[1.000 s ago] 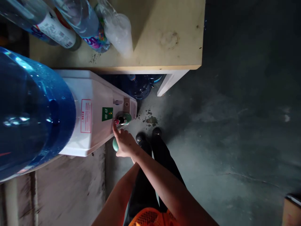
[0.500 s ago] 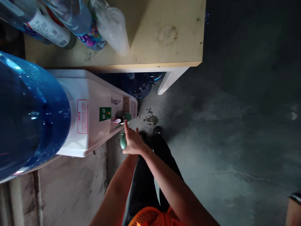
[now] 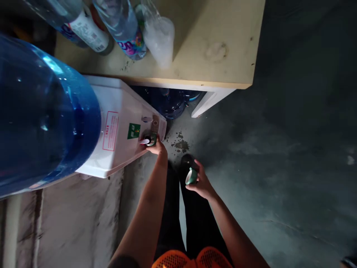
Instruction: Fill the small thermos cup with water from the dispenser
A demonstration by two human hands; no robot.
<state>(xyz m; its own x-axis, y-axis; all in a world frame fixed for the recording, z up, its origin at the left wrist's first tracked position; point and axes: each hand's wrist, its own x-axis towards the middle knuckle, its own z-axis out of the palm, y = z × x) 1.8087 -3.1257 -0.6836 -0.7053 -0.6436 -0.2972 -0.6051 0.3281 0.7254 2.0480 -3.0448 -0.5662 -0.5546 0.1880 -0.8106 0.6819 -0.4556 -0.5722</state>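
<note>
My left hand (image 3: 157, 146) is wrapped round a dark green flask (image 3: 153, 139), whose open mouth is under the tap (image 3: 144, 141) of a white water dispenser (image 3: 131, 111). The flask's lower part is hidden. Away to the right, over my legs, my right hand (image 3: 203, 183) holds a green lid (image 3: 191, 176) between thumb and fingers, its pale inside showing. A large blue water bottle (image 3: 75, 123) sits on top of the dispenser.
Beside the dispenser stands a wooden table (image 3: 212, 56) bearing several plastic bottles (image 3: 129, 41) and a whitish plastic bag (image 3: 160, 41). Blue water jugs (image 3: 173, 104) are beneath it. Wet spots (image 3: 182, 145) mark the concrete floor. A rough wall (image 3: 80, 219) is at lower left.
My right hand has drawn back from the tap toward the right, carrying the green lid. My left hand, mostly hidden before, now shows on the flask. The view has shifted slightly.
</note>
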